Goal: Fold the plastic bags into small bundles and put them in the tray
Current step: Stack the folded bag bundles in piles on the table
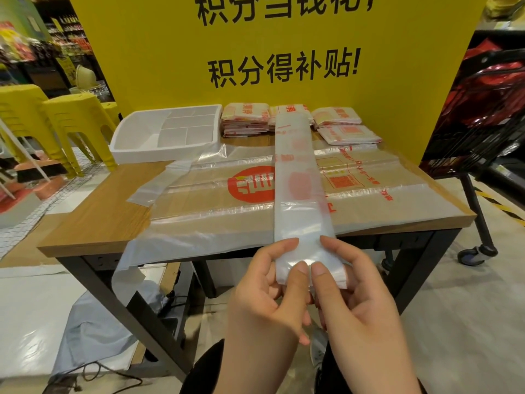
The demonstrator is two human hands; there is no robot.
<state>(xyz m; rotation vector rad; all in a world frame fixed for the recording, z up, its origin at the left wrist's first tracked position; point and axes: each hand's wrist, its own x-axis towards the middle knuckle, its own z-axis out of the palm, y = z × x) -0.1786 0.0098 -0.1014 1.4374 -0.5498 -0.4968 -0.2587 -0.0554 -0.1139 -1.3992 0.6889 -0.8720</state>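
several bag stacks (245,120) beside tray (133,156)

Bright, even light; warped, soft edges

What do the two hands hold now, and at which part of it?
The left hand and the right hand together pinch the near end of the folded plastic bag strip, just beyond the near edge of the table.

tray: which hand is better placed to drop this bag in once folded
Likely left: the tray sits far left on the table, nearer the left hand; the right hand would cross over. Both pinch the bag strip.
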